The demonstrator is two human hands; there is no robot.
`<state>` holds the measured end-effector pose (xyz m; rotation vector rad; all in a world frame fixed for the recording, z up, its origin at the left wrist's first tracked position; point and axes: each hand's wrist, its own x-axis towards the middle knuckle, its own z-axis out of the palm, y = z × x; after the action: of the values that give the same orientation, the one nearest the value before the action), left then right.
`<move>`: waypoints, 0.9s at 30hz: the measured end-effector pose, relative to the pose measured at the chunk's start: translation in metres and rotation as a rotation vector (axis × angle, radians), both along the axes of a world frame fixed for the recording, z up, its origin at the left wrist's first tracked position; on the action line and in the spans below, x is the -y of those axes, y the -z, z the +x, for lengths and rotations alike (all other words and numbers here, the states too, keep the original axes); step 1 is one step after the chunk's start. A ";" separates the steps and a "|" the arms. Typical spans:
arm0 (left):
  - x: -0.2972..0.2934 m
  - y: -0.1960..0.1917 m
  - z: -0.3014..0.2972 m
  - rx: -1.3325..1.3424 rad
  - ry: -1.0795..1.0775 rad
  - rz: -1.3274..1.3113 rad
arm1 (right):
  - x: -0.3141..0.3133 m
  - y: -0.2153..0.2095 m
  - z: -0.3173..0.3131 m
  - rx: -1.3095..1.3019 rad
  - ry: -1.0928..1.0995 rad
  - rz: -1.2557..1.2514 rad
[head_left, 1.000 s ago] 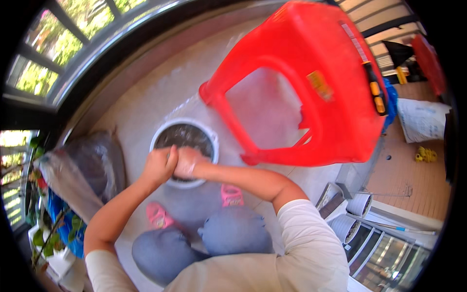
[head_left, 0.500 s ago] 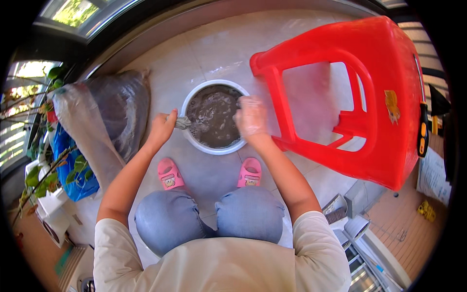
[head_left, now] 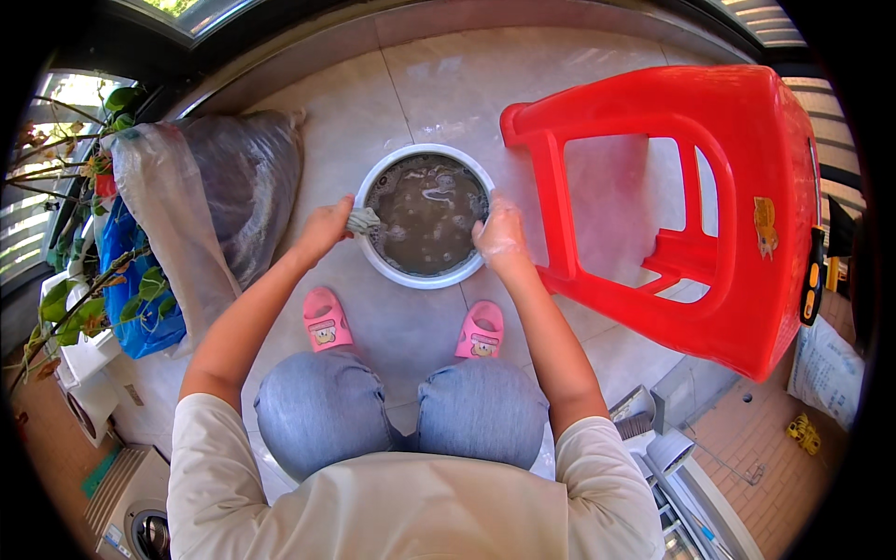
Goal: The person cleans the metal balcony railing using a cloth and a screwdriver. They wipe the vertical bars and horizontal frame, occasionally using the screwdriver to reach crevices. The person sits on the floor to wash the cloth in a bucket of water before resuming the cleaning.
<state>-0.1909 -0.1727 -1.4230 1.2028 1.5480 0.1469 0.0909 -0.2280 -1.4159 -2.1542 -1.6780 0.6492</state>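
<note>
Sitting on the glossy tiled floor (head_left: 345, 103), short of its far edge, a round white bucket (head_left: 425, 281) shows murky brown water (head_left: 422, 233), foam-flecked! The left hand (head_left: 325, 230) clutches a crumpled greyish cloth (head_left: 364, 221) at the rim, well apart from the right hand (head_left: 504, 235), clamped glistening on the opposite side.

Illumination: bright daylight, entering at left through the slatted window (head_left: 79, 84), which is overexposed. Glare: small highlights on the tiled floor (head_left: 420, 133); sheen on the plastic bag (head_left: 245, 177). Shadow: soft, between the pink sandals (head_left: 481, 327). Optics: white basin (head_left: 411, 278) sharp; fisheye curvature toward the rim; corners black.
</note>
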 end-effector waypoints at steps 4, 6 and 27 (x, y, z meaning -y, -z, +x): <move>-0.006 -0.015 0.004 -0.209 0.219 0.442 | -0.008 -0.047 -0.014 -0.292 -0.188 -0.024; -0.008 -0.046 0.021 0.132 -0.007 0.185 | -0.015 -0.073 -0.030 -0.676 -0.170 -0.143; 0.052 -0.512 0.024 0.615 -0.421 -0.302 | 0.038 -0.462 0.076 -0.284 -0.134 -0.063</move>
<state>-0.1673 -0.2243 -0.9110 0.5088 1.1946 0.4924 0.1668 -0.2658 -0.9536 -1.8937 -1.6744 1.0061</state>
